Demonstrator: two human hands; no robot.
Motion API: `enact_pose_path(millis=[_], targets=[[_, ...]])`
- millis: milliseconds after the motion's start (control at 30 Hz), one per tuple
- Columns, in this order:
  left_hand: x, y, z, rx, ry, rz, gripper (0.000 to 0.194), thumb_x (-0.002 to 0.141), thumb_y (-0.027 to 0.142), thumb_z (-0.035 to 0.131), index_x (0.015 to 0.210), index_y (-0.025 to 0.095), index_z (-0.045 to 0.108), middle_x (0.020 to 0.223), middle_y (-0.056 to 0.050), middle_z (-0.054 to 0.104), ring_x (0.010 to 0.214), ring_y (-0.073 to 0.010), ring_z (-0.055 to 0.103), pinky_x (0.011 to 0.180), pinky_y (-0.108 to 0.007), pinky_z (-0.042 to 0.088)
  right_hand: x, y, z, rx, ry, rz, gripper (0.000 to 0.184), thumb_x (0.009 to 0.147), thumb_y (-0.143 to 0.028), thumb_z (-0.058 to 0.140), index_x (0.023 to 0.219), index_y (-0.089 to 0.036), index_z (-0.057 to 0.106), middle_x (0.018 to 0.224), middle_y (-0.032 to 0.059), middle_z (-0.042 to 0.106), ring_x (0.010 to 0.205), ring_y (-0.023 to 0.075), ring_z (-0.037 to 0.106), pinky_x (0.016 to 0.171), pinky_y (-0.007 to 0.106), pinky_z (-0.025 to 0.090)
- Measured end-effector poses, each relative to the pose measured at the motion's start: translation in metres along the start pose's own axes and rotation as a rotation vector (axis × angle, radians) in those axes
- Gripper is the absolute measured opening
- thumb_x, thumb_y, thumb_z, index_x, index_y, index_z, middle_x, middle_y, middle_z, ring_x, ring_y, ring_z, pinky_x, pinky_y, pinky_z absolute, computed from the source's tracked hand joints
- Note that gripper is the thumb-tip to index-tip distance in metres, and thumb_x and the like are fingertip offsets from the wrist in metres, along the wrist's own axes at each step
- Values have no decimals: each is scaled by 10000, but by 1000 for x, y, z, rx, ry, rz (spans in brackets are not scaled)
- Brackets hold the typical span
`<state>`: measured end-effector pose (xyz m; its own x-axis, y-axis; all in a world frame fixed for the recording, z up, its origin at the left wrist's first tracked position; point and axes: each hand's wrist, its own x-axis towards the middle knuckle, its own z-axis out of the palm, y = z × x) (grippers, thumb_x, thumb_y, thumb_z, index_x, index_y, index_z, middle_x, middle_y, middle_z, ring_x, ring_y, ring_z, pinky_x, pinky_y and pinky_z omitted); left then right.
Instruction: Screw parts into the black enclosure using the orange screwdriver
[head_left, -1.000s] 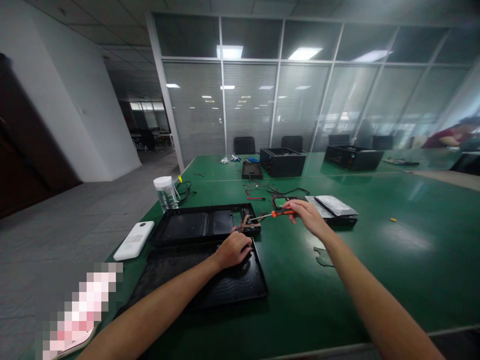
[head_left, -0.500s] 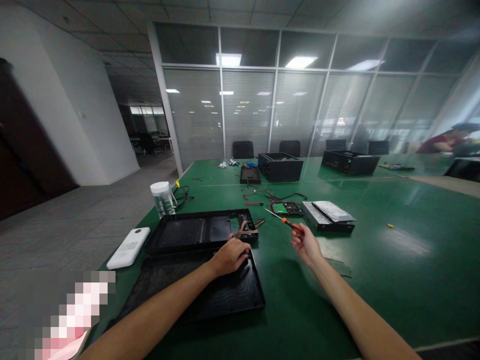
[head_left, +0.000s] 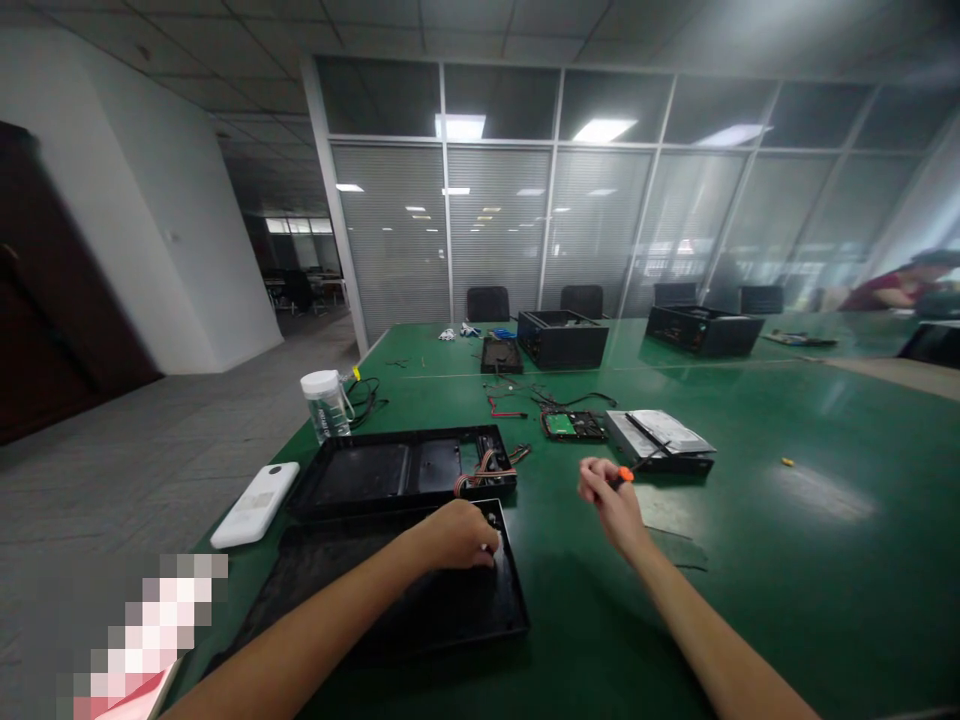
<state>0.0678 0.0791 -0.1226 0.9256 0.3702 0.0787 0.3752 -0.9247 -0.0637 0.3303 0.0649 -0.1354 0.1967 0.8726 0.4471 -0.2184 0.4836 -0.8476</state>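
Note:
My left hand point(head_left: 456, 535) is closed, its fingers bent down at the right end of the nearer black shallow casing point(head_left: 420, 605). Whatever its fingertips hold, if anything, is hidden or too small to make out. Just beyond lies a second black casing point(head_left: 367, 475), with a bundle of coloured wires point(head_left: 480, 480) at its right end. Over the green table, right of both casings, my right hand point(head_left: 611, 505) is wrapped around a screwdriver point(head_left: 625, 476). Its orange handle end shows above the fist, and a thin dark shaft seems to point right.
A silver-black drive box point(head_left: 660, 455) and a green circuit board point(head_left: 566, 425) lie beyond my right hand. On the left are a white phone-like device point(head_left: 256, 505) and a clear bottle point(head_left: 326, 410). Two black cases point(head_left: 562, 340) stand farther back; a person sits far right.
My right hand has turned the screwdriver, so its shaft no longer points away to the left. The fingers of my left hand have dipped lower into the nearer casing.

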Motion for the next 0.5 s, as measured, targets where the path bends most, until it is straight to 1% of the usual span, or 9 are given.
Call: enact_pose_path(millis=[33,100,167,200,233,267,367,433,500], targets=[[0,-1,-6,11,2,5,136,779,349,600,809,228,655,642,-10,643,642,-169,607,583,-237,406,-7,-7,7,-135,-87,-29,232,815,-295,537,615,-183,495,634,-30,511,473,68,422,496,220,384],[-5,-7,-18,20,31,-5,196,801,395,566,837,218,644,685,-22,654,668,-177,612,604,-245,412,-27,-23,26,-419,-367,-74,269,879,-329,414,718,-180,570,679,13,565,568,110,505,582,250,423],[-14,-19,-29,22,61,-64,211,827,400,527,848,213,622,731,-28,655,710,-182,612,631,-248,411,-55,-38,44,-708,-788,-126,208,859,-314,447,872,-185,611,853,54,623,759,153,571,731,280,440],[-22,-28,-34,19,70,-115,206,830,397,522,861,212,608,747,-28,652,728,-184,610,641,-249,409,-71,-43,52,-849,-958,-162,194,835,-299,486,949,-200,608,933,59,626,832,167,576,779,287,431],[-30,-37,-37,8,78,-176,204,827,391,526,899,212,590,757,-26,647,737,-183,607,647,-248,406,-87,-46,57,-971,-1053,-198,224,811,-273,511,1013,-221,593,996,54,621,856,174,578,785,288,430],[-38,-47,-39,-16,89,-245,229,822,386,533,966,210,560,765,-23,640,734,-179,602,647,-245,404,-102,-47,59,-1074,-1109,-218,317,785,-245,538,1102,-238,554,1074,58,603,881,182,576,782,288,435],[-61,-74,-35,-159,129,-457,425,842,390,496,1187,171,380,769,-8,607,670,-151,576,605,-228,399,-133,-42,51,-1273,-1023,-266,508,726,-158,575,1211,-267,469,1153,63,572,947,219,554,807,322,434],[-69,-86,-25,-231,114,-521,424,861,412,452,1180,148,359,786,-12,588,659,-143,562,593,-226,402,-141,-39,38,-1329,-946,-252,430,716,-118,558,1117,-266,516,1050,47,605,895,221,559,765,328,440],[-70,-92,-13,-235,53,-476,374,838,434,486,1084,156,435,849,-32,585,725,-154,569,630,-233,413,-144,-38,25,-1363,-913,-213,288,727,-101,527,970,-254,549,922,29,613,804,206,562,689,318,435]])
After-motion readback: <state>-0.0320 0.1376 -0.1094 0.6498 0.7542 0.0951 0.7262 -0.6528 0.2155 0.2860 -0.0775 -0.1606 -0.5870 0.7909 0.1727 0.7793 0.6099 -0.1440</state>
